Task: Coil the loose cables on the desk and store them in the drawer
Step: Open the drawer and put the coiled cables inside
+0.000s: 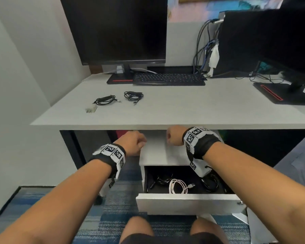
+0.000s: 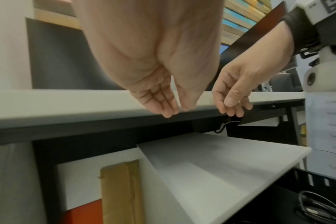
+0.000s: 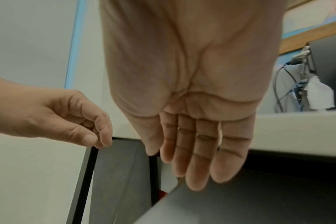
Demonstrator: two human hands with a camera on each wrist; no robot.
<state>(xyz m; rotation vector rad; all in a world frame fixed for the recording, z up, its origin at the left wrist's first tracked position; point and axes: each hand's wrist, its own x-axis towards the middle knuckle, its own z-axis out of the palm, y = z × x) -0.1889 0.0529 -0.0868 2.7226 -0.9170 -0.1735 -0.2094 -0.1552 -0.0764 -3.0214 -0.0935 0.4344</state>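
Two coiled black cables lie on the desk [image 1: 183, 106]: one cable [image 1: 105, 100] at the left, the other cable [image 1: 133, 95] just right of it. Below the desk edge the drawer [image 1: 187, 203] stands pulled out, with a coiled white cable [image 1: 178, 186] and black cables [image 1: 209, 184] inside. My left hand [image 1: 134, 143] and right hand [image 1: 173, 136] hover side by side over the cabinet top, just under the desk's front edge. Both are empty. The left hand [image 2: 175, 109] has relaxed fingers, and the right hand [image 3: 194, 171] shows straight fingers.
A small white adapter [image 1: 91, 109] sits near the left cable. A keyboard [image 1: 168, 79] and monitor [image 1: 116, 30] stand at the back, with a second monitor stand [image 1: 278, 95] and a computer with hanging cables [image 1: 202, 50] at the right. My knees [image 1: 139, 228] are near the drawer front.
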